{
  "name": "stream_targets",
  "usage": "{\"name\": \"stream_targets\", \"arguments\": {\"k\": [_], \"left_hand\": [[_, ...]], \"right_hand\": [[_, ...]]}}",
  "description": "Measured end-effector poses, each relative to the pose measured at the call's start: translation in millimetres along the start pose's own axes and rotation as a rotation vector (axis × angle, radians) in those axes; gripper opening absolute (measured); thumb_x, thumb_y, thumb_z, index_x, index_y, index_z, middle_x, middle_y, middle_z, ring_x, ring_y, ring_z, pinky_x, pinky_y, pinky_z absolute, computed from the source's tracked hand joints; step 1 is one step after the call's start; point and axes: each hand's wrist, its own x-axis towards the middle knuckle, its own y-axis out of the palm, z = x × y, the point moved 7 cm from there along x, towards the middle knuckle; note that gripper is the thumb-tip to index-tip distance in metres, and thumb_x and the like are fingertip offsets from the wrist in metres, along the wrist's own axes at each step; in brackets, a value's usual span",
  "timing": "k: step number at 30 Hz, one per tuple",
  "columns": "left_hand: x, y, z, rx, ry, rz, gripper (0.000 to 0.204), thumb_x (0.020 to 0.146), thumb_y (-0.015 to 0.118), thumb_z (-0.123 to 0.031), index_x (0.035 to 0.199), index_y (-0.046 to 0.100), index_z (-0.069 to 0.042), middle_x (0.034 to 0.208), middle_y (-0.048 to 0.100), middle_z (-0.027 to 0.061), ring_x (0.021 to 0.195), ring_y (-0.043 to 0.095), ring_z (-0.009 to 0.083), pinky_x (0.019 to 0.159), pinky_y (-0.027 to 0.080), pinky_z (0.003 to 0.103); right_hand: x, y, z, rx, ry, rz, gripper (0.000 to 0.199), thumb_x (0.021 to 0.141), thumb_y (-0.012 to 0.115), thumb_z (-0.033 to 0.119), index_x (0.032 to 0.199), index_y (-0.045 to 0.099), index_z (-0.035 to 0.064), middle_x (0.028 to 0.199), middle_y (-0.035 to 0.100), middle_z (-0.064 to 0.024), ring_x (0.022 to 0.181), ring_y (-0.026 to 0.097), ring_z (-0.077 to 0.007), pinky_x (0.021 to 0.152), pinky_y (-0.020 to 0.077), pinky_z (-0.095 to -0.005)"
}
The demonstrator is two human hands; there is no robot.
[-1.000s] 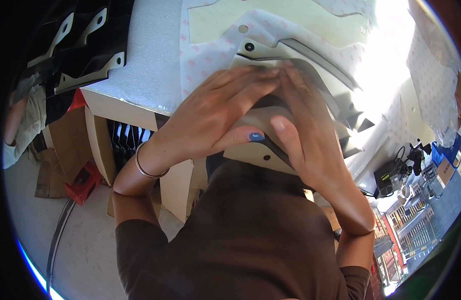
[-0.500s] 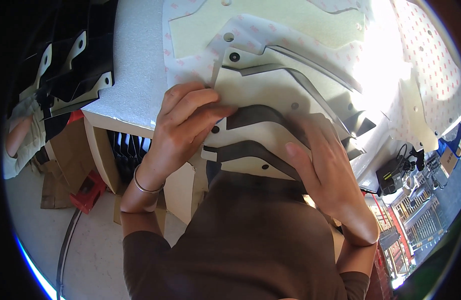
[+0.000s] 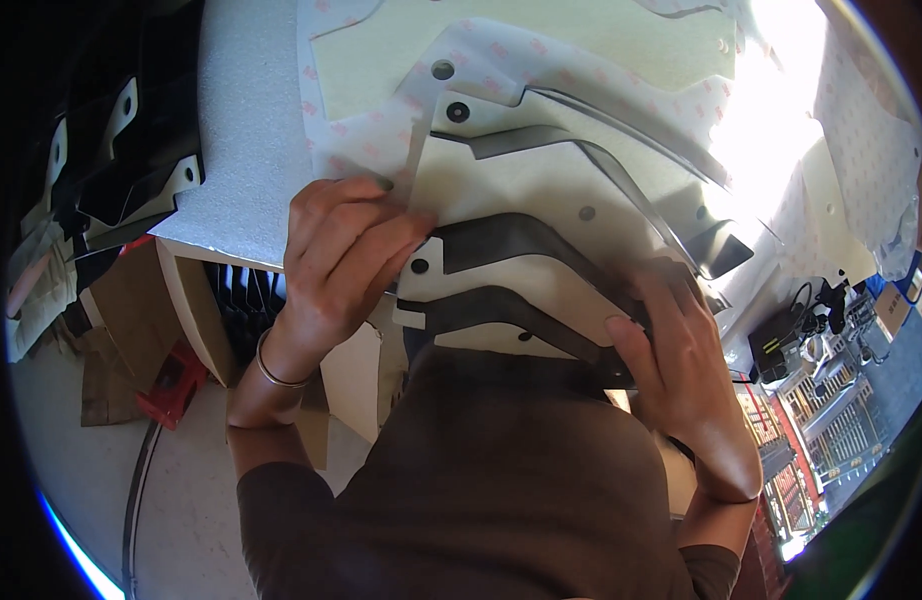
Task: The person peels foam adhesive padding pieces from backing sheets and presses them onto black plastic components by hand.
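Note:
A stack of stepped black panels with cream facing sheets [image 3: 541, 195] lies in front of me, tilted toward my body. Each panel has a bent black band and small round holes. At the left edge, my left hand [image 3: 346, 250] has its fingers bent and closed, with the fingertips on the corner of a cream-faced panel [image 3: 541, 285] beside a hole. My right hand [image 3: 681, 345] rests on that panel's right end, thumb and fingers apart and slightly bent. Its fingertips blur into the shadow there.
A table with pale foam covering [image 3: 246, 130] bears a patterned backing sheet [image 3: 356, 150] and a loose cream sheet [image 3: 581, 45]. Black brackets [image 3: 141, 150] stand at the far left. Below are a cardboard box [image 3: 196, 310] and a red object [image 3: 171, 385]; a black device [image 3: 776, 345] sits right.
My left hand has shifted slightly left along the panel's edge. My right hand has moved a little right and down, its fingers more bent than before. The view has shifted slightly.

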Motion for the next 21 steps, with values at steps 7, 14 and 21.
{"name": "stream_targets", "arguments": {"k": [7,14,21], "left_hand": [[10,3,-5,0.147,-0.012,0.065,0.044,0.062,0.073,-0.007,0.106,0.073,-0.009,0.101,0.053,0.0017,0.093,0.051,0.0215,0.085,0.042,0.038],[8,2,-3,0.102,0.020,0.028,0.046,0.054,0.071,-0.009,0.101,0.074,-0.011,0.099,0.055,0.0016,0.092,0.053,0.0208,0.082,0.043,0.036],[10,2,-1,0.042,-0.016,0.071,0.038,0.056,0.071,-0.005,0.094,0.077,-0.009,0.099,0.059,0.0050,0.095,0.055,0.0260,0.084,0.046,0.037]], "right_hand": [[16,1,12,-0.090,-0.083,0.065,0.057,0.091,0.058,0.034,0.138,0.046,0.0053,0.092,0.046,-0.0121,0.087,0.051,-0.0302,0.076,0.0450,-0.0400],[25,13,-5,0.178,0.089,0.281,0.056,0.096,0.045,0.046,0.133,0.053,0.0053,0.107,0.058,-0.0213,0.101,0.054,-0.0442,0.093,0.0419,-0.0442],[25,14,-11,0.276,0.059,0.249,0.054,0.097,0.043,0.043,0.131,0.055,0.0021,0.111,0.059,-0.0213,0.102,0.056,-0.0390,0.094,0.0414,-0.0410]]}}
